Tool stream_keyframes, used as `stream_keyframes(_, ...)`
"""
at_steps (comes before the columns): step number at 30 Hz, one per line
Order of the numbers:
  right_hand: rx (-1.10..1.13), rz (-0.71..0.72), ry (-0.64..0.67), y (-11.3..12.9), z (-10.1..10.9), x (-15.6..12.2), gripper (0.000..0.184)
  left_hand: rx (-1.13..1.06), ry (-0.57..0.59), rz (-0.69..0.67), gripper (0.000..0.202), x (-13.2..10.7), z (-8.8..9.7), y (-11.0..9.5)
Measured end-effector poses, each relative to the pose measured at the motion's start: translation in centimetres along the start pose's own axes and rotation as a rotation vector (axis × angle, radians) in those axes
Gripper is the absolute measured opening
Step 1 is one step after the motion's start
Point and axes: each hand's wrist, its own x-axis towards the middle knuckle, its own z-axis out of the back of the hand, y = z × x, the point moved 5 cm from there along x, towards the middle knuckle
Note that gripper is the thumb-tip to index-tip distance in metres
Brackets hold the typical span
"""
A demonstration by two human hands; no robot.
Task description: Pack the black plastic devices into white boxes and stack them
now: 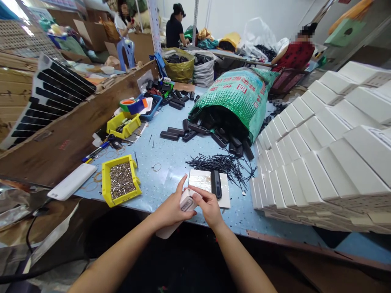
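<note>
My left hand (171, 209) grips a long white plastic casing (184, 205) at the table's near edge, its lower end sticking out below the palm. My right hand (207, 205) is closed in a pinch on the casing's upper end, fingers touching the left thumb. Just beyond them a white flat panel (201, 181) lies on the blue table (171, 156) with a black bar-shaped part (216, 184) on it. A heap of thin black pins (222, 165) is spread behind the panel.
A yellow tray of small metal screws (121, 180) and a white casing (72, 181) lie left. A green sack (235, 95) spills black parts at centre. Stacked white casings (324, 154) fill the right. Other people work at the back.
</note>
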Motion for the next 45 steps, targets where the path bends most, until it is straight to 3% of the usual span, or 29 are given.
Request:
stream_keyframes(2, -0.110, 0.123, 0.013, 0.3, 0.1, -0.1, 0.032, -0.017, 0.017, 0.008, 0.109, 0.1, 0.2, 0.4)
stream_keyframes(4, -0.327, 0.245, 0.148, 0.1, 0.9, 0.1, 0.038, -0.075, 0.004, 0.078, 0.106, 0.2, 0.8, 1.5)
stream_keyframes(6, -0.645, 0.261, 0.281, -1.2, 3.5, 0.6, 0.044, -0.240, -0.042, 0.219, 0.104, 0.1, 1.8, 3.2)
stream_keyframes(9, -1.068, 0.246, 0.358, -3.0, 8.9, 1.7, 0.048, -0.734, -0.120, 0.377, 0.085, 0.0, 3.3, 5.3)
stream_keyframes(12, -1.020, 0.255, 0.380, -2.8, 11.2, 2.1, 0.034, -1.145, -0.340, 0.426, 0.041, 0.2, 4.6, 6.4)
stream_keyframes(14, -0.750, 0.205, 0.163, -1.2, 10.9, 2.2, 0.029, -1.250, -0.553, 0.463, 0.016, 0.2, 4.7, 6.8)
stream_keyframes(15, -0.577, 0.174, 0.008, -0.4, 10.3, 2.2, 0.030, -1.277, -0.638, 0.488, 0.013, 0.2, 4.3, 6.7)
stream_keyframes(17, -0.309, 0.139, -0.227, 0.7, 8.1, 1.8, 0.032, -1.315, -0.694, 0.532, 0.015, 0.1, 2.9, 6.3)
stream_keyframes(19, -0.250, 0.173, -0.272, 1.5, 4.9, 1.7, 0.036, -1.319, -0.607, 0.538, 0.021, 0.1, 1.3, 5.5)
stream_keyframes(21, -0.289, 0.206, -0.227, 1.9, 2.3, 2.0, 0.047, -1.184, -0.462, 0.483, 0.035, -0.2, 0.8, 5.1)
stream_keyframes(23, -0.268, 0.194, -0.178, 1.6, 1.0, 2.6, 0.054, -0.814, -0.481, 0.340, 0.051, -1.0, 2.3, 5.2)
stream_keyframes(25, -0.186, 0.155, 0.022, 0.8, -0.4, 4.2, 0.053, -0.332, -0.570, 0.136, 0.070, -2.0, 4.8, 5.2)
stream_keyframes(27, -0.138, 0.128, 0.296, -0.4, -2.6, 6.9, 0.041, 0.009, -0.563, -0.003, 0.074, -2.8, 6.3, 5.4)
stream_keyframes(29, -0.317, 0.101, 0.433, -2.4, -5.3, 10.9, 0.041, 0.121, -0.491, -0.030, 0.065, -3.2, 6.7, 6.4)
stream_keyframes(32, -0.829, 0.076, 0.412, -6.0, -10.1, 18.9, 0.043, 0.141, -0.577, -0.067, 0.062, -4.0, 6.8, 8.1)
stream_keyframes(35, -0.960, 0.118, 0.525, -8.5, -15.5, 25.7, 0.057, 0.212, -0.723, -0.157, 0.061, -4.8, 6.3, 9.7)
stream_keyframes(37, -1.015, 0.151, 0.598, -9.5, -17.7, 28.6, 0.054, 0.259, -0.776, -0.206, 0.058, -5.1, 6.0, 10.6)
stream_keyframes(39, -1.074, 0.171, 0.661, -10.4, -18.3, 29.9, 0.045, 0.282, -0.792, -0.244, 0.058, -5.2, 5.8, 11.2)
stream_keyframes(41, -1.129, 0.195, 0.721, -11.3, -17.6, 29.7, 0.034, 0.289, -0.789, -0.267, 0.060, -5.1, 5.8, 11.3)
stream_keyframes(45, -1.210, 0.258, 0.783, -12.3, -13.6, 26.0, 0.025, 0.256, -0.794, -0.258, 0.063, -4.6, 6.1, 11.0)
